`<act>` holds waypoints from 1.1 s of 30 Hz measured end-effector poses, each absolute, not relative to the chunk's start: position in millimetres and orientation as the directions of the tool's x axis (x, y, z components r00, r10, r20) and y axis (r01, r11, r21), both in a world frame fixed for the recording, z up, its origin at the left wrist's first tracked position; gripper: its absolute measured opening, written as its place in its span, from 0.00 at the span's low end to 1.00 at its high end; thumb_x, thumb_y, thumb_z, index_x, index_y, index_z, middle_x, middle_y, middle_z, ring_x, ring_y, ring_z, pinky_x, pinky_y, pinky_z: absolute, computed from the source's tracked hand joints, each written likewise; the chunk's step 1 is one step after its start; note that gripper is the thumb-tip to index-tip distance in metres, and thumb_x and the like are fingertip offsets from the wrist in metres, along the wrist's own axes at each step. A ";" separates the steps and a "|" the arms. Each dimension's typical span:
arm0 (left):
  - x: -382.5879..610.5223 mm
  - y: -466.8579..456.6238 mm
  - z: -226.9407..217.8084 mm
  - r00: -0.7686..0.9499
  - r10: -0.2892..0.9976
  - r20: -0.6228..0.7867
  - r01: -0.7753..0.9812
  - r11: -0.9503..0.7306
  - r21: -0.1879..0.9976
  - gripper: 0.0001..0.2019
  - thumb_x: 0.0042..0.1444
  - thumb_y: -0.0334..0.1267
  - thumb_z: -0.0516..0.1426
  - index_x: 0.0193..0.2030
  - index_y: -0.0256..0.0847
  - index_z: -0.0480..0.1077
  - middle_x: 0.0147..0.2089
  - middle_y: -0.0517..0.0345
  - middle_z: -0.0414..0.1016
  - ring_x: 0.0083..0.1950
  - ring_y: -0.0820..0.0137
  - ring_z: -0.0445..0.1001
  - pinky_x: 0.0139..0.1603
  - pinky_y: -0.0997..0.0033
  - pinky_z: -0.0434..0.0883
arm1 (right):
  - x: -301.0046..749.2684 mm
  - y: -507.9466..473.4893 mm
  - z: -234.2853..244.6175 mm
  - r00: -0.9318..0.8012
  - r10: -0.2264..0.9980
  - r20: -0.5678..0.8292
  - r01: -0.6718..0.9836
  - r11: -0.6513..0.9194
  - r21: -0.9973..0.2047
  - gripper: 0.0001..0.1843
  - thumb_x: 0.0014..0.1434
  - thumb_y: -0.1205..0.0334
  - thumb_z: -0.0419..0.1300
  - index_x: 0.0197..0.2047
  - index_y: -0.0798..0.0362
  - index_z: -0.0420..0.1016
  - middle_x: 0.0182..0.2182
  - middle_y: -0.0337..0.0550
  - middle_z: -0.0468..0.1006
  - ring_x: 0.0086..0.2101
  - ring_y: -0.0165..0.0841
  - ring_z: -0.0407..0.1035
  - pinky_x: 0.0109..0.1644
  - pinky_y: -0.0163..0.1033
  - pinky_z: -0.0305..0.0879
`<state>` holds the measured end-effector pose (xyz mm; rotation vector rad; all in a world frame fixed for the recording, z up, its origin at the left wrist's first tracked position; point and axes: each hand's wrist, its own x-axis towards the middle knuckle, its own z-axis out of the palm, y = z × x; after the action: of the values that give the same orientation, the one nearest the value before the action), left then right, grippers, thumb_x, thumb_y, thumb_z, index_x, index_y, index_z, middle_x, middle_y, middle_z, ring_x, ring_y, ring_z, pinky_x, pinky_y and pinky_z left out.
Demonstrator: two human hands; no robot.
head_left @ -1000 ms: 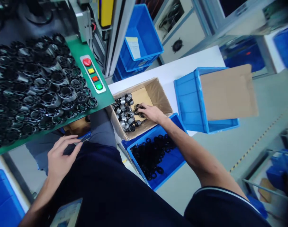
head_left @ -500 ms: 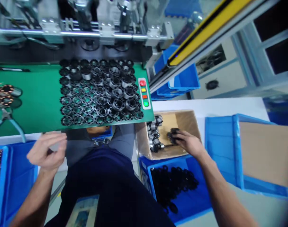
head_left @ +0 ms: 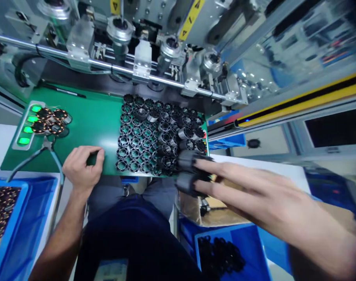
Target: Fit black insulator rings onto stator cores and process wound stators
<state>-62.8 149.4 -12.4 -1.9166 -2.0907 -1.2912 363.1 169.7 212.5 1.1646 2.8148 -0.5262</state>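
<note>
My right hand (head_left: 254, 195) reaches left across the view, blurred, with two black ring parts (head_left: 188, 171) threaded on its outstretched fingers. It hovers at the right front corner of the green work mat (head_left: 90, 121), beside a dense cluster of black and metal ring parts (head_left: 154, 136). My left hand (head_left: 82, 166) rests curled on the mat's front edge, left of the cluster, holding nothing visible. Blue-handled pliers (head_left: 46, 150) lie just left of it.
A machine with metal spindles and a rail (head_left: 122, 43) stands behind the mat. Several copper-wound parts (head_left: 50, 119) sit by green lit buttons (head_left: 27, 125). A blue bin (head_left: 8, 218) is at the left, a cardboard box (head_left: 207, 210) and a blue bin of black rings (head_left: 225, 253) at the right.
My right hand left the cardboard box and swung up toward the mat carrying black ring parts. My left hand moved onto the mat's front edge. The view tilted up to the machine.
</note>
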 end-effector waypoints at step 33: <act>-70.4 148.5 -19.7 -0.141 0.777 0.614 0.862 -0.209 0.462 0.06 0.69 0.31 0.71 0.47 0.46 0.86 0.42 0.54 0.93 0.41 0.55 0.88 0.44 0.56 0.77 | 231.4 294.1 179.6 -0.819 0.521 -0.239 0.553 0.828 -0.090 0.19 0.83 0.68 0.62 0.67 0.42 0.89 0.74 0.43 0.86 0.60 0.44 0.90 0.57 0.45 0.89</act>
<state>-70.4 148.5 -19.7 -1.9899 -1.9082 -1.2830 231.4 294.1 179.6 0.8335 2.8054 -0.2293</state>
